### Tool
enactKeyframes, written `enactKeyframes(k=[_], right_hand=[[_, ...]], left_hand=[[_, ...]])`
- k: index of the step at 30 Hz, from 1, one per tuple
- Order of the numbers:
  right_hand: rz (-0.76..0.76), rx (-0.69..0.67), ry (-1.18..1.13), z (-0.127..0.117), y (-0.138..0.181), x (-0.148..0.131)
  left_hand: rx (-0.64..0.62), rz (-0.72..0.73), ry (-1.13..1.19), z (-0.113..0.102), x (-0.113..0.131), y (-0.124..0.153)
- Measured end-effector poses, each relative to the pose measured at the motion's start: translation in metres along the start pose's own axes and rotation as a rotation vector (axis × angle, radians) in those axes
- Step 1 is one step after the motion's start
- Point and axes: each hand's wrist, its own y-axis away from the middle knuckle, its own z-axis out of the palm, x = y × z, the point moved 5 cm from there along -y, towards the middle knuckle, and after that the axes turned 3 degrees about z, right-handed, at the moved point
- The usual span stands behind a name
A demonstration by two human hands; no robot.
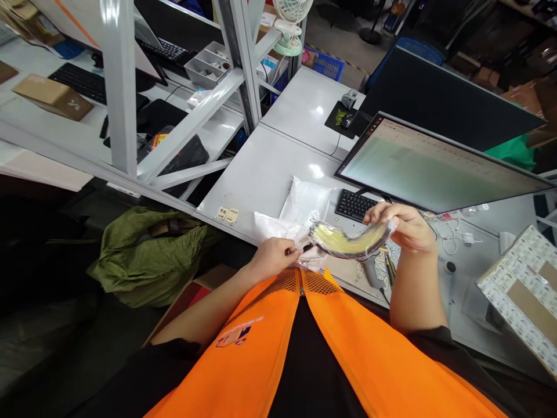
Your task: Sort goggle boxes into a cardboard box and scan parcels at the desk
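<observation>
In the head view my right hand (pixel 409 227) is closed on one end of a curved yellow item with a dark rim, wrapped in clear plastic (pixel 348 242). The wrapped item is held over the desk, arching between both hands. My left hand (pixel 276 256) is closed in a pinch near its other end, beside a white plastic mailing bag (pixel 274 226); exactly what its fingers grip is hidden. Behind lies a second, puffy white mailing bag (pixel 307 200). Partly under the wrapped item is a grey handheld scanner (pixel 371 271).
A black keyboard (pixel 354 204) and a monitor (pixel 435 168) stand beyond my hands. To the right are white cables (pixel 455 235) and a patterned carton (pixel 522 284). A metal frame (pixel 119 87) rises at left. Two small labels (pixel 227 215) lie near the desk edge.
</observation>
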Motion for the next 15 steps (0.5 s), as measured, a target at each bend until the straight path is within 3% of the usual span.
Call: enactKeyframes(k=[7,15], right_hand=[[0.035,-0.247,-0.014,0.008,0.005,0.02],[0.149,-0.3,0.186,0.027,-0.01,0.047]], left_hand=[[0.082,0.084,0.161,0.001,0.007,-0.003],[0.056,0.202,0.282,0.008,0.01,-0.001]])
